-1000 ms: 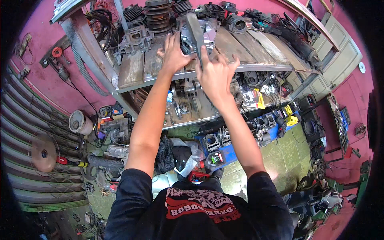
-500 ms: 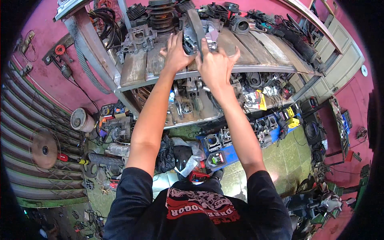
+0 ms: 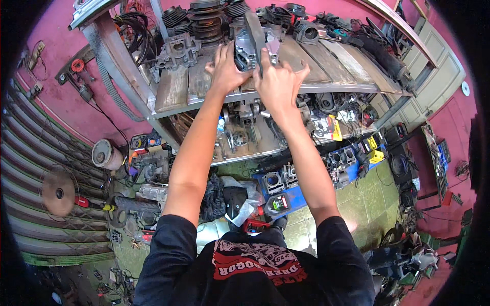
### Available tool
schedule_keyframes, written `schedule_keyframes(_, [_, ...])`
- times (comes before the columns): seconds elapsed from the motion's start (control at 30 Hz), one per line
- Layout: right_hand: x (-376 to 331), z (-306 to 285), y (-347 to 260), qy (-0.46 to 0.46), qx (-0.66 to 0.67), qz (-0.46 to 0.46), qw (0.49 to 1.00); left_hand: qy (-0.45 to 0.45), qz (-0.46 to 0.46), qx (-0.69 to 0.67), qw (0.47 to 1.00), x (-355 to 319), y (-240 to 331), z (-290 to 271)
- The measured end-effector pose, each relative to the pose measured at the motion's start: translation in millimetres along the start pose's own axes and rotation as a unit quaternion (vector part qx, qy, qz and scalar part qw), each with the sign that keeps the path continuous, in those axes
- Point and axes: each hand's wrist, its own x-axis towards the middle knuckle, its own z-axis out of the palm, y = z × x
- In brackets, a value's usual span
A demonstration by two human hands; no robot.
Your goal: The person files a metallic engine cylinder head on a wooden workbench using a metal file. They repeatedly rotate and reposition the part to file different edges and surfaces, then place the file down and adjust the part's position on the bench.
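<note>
At upper centre, the left hand (image 3: 226, 69) and right hand (image 3: 278, 81) both grip a grey engine casing (image 3: 251, 43), apparently resting on the wooden shelf (image 3: 176, 89).

Engine repair workshop, cluttered. Metal shelf rack (image 3: 168, 97) with worn wooden boards, loaded with grey engine casings (image 3: 178, 51), finned cylinder (image 3: 206, 23), black hoses. Lower shelf (image 3: 245, 148) packed with small metal parts and tools. More engine blocks (image 3: 278, 179) on blue sheet on tiled floor (image 3: 367, 199), beside tools and oily scrap. Drive belt (image 3: 115, 92) hanging on magenta wall. Corrugated roller shutter (image 3: 46, 168) at left side. Motorcycle (image 3: 408, 257) parked at lower right.
</note>
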Motion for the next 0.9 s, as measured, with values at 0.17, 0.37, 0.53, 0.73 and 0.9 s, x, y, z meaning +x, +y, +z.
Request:
schedule_keyframes(0.17, [-35, -35, -14, -0.085, 0.042, 0.006, 0.995, 0.013, 0.009, 0.011, 1.000, -4, -12, -1])
schedule_keyframes(0.37, [-5, -23, 2, 0.010, 0.040, 0.013, 0.999, 0.013, 0.009, -0.014, 1.000, -2, 2, -2])
schedule_keyframes(0.53, [8, 1, 7, -0.003, -0.023, -0.015, 1.000, 0.012, 0.021, -0.015, 1.000, 0, -3, 0])
schedule_keyframes(0.73, [-38, -17, -2, -0.009, -0.003, -0.033, 0.999, -0.014, -0.006, 0.063, 0.998, -5, -1, -5])
schedule_keyframes(0.9, [-6, -8, 9, 0.022, 0.005, -0.003, 1.000, -0.034, -0.023, 0.069, 0.997, -3, 13, -8])
